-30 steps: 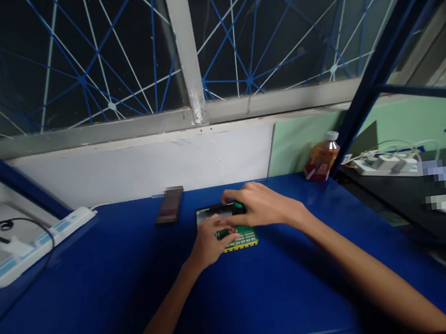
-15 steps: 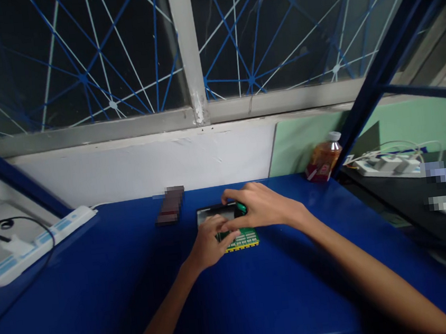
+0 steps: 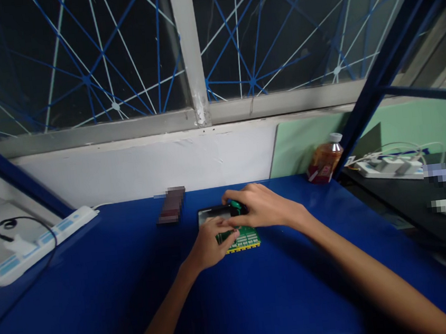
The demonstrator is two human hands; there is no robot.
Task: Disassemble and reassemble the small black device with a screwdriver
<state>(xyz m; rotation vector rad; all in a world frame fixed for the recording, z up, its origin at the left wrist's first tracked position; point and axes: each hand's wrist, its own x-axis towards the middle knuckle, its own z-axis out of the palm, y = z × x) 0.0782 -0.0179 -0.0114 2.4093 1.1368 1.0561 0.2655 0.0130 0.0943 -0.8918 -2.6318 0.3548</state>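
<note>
A green circuit board with a yellow front edge and rows of pale parts lies on the blue table. My left hand rests on its left part, thumb and fingers curled in against it; the fingertips partly cover the board. From the right, my right hand arches over the board, its fingers closed round a small green-and-black tool, which looks like a screwdriver handle. The tool's lower end is hidden by my fingers. Just behind the board is a black-rimmed, grey-faced flat piece, partly covered by my left hand.
A dark flat object, partly pixelated, lies back left. On the left is a white power strip with a black cable. A drink bottle stands at the back right. Another strip with cables sits on the black side table.
The green part of the tool has shifted slightly up and left and looks turned in my right hand's fingers. My left hand stays almost in place on the board.
</note>
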